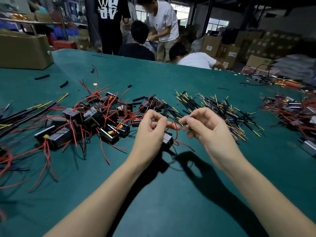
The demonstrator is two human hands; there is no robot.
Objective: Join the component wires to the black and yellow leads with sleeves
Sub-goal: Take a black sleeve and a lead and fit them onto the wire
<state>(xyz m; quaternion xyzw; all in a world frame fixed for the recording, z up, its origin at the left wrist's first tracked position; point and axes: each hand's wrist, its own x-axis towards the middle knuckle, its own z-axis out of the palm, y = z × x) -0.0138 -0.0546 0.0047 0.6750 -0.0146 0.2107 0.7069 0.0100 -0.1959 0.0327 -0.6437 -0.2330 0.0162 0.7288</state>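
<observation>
Progress: early, we are judging | we are pinching a red component wire in the left hand and a sleeved lead in the right hand, above mid-worktop | joint not yet closed | component pile left, lead pile right, both waiting.

Both hands are hovering over the green table. The left hand is curling around a small black component, its red wires looping out past the fingers. The right hand is pinching a thin black lead right beside the left fingertips. A pile of components is sitting to the left, a heap of black and yellow leads just behind the right hand. Loose black sleeves are lying farther back, near a cardboard box.
</observation>
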